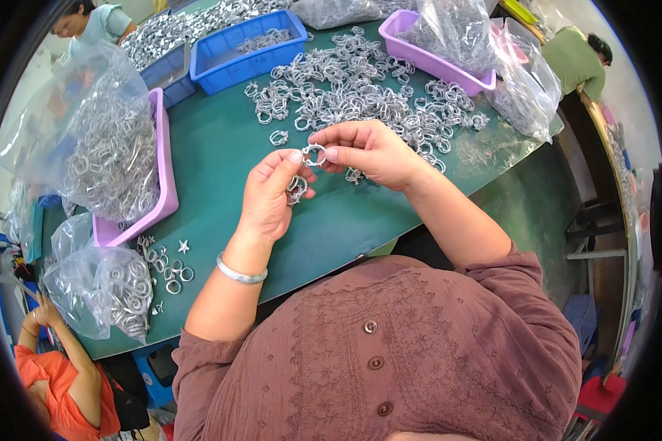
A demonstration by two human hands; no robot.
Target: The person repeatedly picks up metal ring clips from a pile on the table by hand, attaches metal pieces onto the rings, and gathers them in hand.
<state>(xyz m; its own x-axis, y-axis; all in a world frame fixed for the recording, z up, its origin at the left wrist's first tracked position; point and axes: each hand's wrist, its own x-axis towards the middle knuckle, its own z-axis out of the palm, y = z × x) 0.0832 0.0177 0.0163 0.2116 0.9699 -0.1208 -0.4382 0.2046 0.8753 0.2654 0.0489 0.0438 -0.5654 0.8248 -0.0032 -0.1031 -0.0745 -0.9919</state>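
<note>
Left hand (268, 189) and right hand (371, 153) pinched one silvery ring (315, 163) in their fingers (342, 132); ring heap (346, 84) lay far.

rings (354, 82): uncountable | hands (266, 197): 2 | lilac trays (167, 158): 2 | blue bins (254, 72): 2 | bangle (240, 275): 1

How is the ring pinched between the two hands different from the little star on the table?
The ring is a round loop with a hole in the middle, but the star has points sticking out.
The ring is held up by the fingertips of the left hand and right hand, while the star lies on the green table with no hand touching it.
Both are silvery grey.
</note>
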